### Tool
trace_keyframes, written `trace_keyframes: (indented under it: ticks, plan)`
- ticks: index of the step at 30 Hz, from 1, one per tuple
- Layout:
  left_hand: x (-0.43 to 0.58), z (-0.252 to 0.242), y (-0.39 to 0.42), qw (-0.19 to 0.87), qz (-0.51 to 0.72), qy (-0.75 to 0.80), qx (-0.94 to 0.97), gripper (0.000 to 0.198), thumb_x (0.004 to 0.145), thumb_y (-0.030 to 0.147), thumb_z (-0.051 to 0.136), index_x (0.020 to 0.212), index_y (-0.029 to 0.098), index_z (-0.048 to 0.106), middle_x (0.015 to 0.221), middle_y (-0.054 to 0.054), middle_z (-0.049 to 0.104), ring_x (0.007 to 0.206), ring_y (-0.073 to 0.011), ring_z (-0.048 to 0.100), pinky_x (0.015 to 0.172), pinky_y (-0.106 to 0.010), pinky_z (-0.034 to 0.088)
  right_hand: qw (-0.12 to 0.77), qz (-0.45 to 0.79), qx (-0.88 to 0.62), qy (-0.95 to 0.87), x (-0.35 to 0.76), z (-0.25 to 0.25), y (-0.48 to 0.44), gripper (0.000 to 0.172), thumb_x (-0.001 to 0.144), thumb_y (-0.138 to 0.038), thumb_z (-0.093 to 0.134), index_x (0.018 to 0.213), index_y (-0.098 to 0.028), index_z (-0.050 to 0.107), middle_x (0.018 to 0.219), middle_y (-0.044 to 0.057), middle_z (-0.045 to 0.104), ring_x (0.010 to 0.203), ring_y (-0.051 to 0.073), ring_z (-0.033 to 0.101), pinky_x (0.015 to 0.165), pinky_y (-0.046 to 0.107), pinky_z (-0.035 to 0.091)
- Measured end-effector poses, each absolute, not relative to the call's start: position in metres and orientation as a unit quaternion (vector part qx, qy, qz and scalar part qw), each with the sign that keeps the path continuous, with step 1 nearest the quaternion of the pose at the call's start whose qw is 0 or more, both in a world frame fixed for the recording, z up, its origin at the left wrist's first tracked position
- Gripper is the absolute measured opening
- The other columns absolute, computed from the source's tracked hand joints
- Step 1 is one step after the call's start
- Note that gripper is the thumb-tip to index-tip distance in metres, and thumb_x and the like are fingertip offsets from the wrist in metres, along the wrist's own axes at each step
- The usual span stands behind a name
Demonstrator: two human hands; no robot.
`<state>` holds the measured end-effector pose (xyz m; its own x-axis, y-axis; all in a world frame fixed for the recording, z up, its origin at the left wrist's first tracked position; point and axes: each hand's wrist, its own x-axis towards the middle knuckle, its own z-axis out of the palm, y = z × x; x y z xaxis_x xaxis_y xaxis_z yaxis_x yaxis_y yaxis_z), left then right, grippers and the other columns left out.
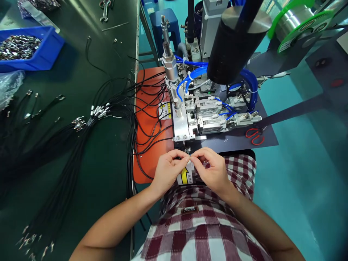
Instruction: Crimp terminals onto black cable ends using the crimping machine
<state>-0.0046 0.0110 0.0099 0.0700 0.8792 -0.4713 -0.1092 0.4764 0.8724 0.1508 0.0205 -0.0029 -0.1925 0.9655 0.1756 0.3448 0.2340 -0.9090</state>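
Note:
My left hand (168, 169) and my right hand (211, 168) meet fingertip to fingertip just below the front edge of a small metal machine (190, 116) with blue air hoses. Both hands are pinched closed on something small between them, too tiny to name; a thin black cable (146, 145) runs from the left toward that spot. A white part with a yellow arrow label (185, 176) sits under my hands. An orange plate (148, 123) lies left of the machine with several black cables looped over it.
A green bench (103, 54) at left carries bundles of black cables with metal ends (81, 123), a blue bin of metal parts (24, 49) and a wrench (104, 9). Red-handled scissors (255, 136) lie right of the machine. A green wire spool (299, 18) sits at upper right.

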Motion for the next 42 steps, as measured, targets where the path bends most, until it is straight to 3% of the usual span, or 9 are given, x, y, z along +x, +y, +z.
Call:
trace_keyframes:
  ticks: [4, 9, 15, 21, 23, 27, 30, 35, 42]
  plan:
    - [-0.004, 0.011, 0.010, 0.627, 0.376, 0.568, 0.377, 0.022, 0.079, 0.035, 0.067, 0.077, 0.013, 0.061, 0.049, 0.007, 0.047, 0.040, -0.0028, 0.034, 0.039, -0.014, 0.027, 0.387, 0.419, -0.486, -0.662, 0.151, -0.004, 0.021, 0.011, 0.089, -0.023, 0.056, 0.078, -0.020, 0.058, 0.076, 0.003, 0.059, 0.069, 0.016, 0.053, 0.065, 0.030, 0.041]
    - [-0.003, 0.004, 0.004, 0.481, 0.436, 0.545, 0.530, 0.010, 0.083, 0.024, 0.063, 0.081, 0.015, 0.066, 0.077, -0.003, 0.061, 0.068, -0.0108, 0.055, 0.061, -0.021, 0.045, 0.349, 0.703, -0.446, -0.431, 0.148, -0.017, 0.024, 0.023, 0.088, -0.036, 0.056, 0.073, -0.019, 0.052, 0.056, -0.006, 0.042, 0.047, 0.009, 0.035, 0.047, 0.024, 0.027]
    - [-0.006, 0.006, 0.012, 0.615, 0.394, 0.504, 0.460, 0.014, 0.081, 0.029, 0.066, 0.081, 0.015, 0.063, 0.065, 0.002, 0.054, 0.051, -0.0056, 0.044, 0.045, -0.017, 0.035, 0.349, 0.730, -0.445, -0.383, 0.150, -0.017, 0.022, 0.028, 0.082, -0.041, 0.062, 0.072, -0.017, 0.053, 0.055, -0.006, 0.042, 0.047, 0.008, 0.033, 0.046, 0.024, 0.023]
    - [-0.013, 0.007, 0.019, 0.701, 0.326, 0.513, 0.371, 0.022, 0.080, 0.036, 0.067, 0.082, 0.016, 0.058, 0.046, 0.011, 0.030, 0.037, -0.0026, 0.021, 0.035, -0.016, 0.017, 0.358, 0.683, -0.476, -0.423, 0.147, -0.013, 0.022, 0.027, 0.083, -0.042, 0.060, 0.074, -0.018, 0.051, 0.055, -0.007, 0.041, 0.047, 0.008, 0.036, 0.046, 0.023, 0.027]
    - [-0.017, 0.009, 0.021, 0.700, 0.300, 0.513, 0.398, 0.022, 0.081, 0.036, 0.065, 0.087, 0.016, 0.057, 0.052, 0.009, 0.038, 0.038, -0.0025, 0.025, 0.036, -0.016, 0.019, 0.356, 0.685, -0.471, -0.427, 0.147, -0.014, 0.024, 0.027, 0.083, -0.042, 0.060, 0.073, -0.018, 0.051, 0.055, -0.007, 0.042, 0.047, 0.008, 0.037, 0.046, 0.023, 0.028]
    - [-0.023, 0.015, 0.024, 0.514, 0.293, 0.550, 0.589, 0.014, 0.085, 0.023, 0.059, 0.098, 0.018, 0.059, 0.083, 0.000, 0.055, 0.064, -0.0085, 0.052, 0.056, -0.020, 0.042, 0.354, 0.662, -0.491, -0.442, 0.151, -0.016, 0.032, 0.027, 0.083, -0.042, 0.060, 0.073, -0.018, 0.051, 0.054, -0.006, 0.043, 0.047, 0.008, 0.037, 0.045, 0.022, 0.029]
    - [-0.027, 0.011, 0.023, 0.351, 0.260, 0.556, 0.707, 0.011, 0.090, 0.018, 0.050, 0.091, 0.019, 0.061, 0.084, -0.002, 0.055, 0.079, -0.0131, 0.055, 0.070, -0.024, 0.046, 0.348, 0.645, -0.511, -0.448, 0.152, -0.021, 0.037, 0.026, 0.082, -0.041, 0.060, 0.073, -0.018, 0.052, 0.054, -0.006, 0.042, 0.047, 0.008, 0.036, 0.044, 0.023, 0.027]
    - [-0.034, -0.008, 0.026, 0.258, 0.228, 0.515, 0.785, 0.022, 0.093, 0.017, 0.043, 0.105, 0.020, 0.062, 0.090, -0.004, 0.056, 0.083, -0.0142, 0.057, 0.070, -0.024, 0.048, 0.350, 0.643, -0.518, -0.442, 0.151, -0.035, 0.045, 0.027, 0.080, -0.042, 0.062, 0.071, -0.018, 0.053, 0.055, -0.005, 0.044, 0.047, 0.009, 0.035, 0.043, 0.023, 0.026]
    - [-0.043, -0.011, 0.032, 0.146, 0.173, 0.454, 0.862, 0.034, 0.092, 0.011, 0.038, 0.113, 0.015, 0.064, 0.081, -0.005, 0.057, 0.070, -0.0140, 0.057, 0.060, -0.022, 0.046, 0.341, 0.636, -0.525, -0.450, 0.148, -0.041, 0.048, 0.028, 0.080, -0.043, 0.063, 0.072, -0.018, 0.055, 0.060, -0.003, 0.049, 0.049, 0.009, 0.038, 0.046, 0.024, 0.030]
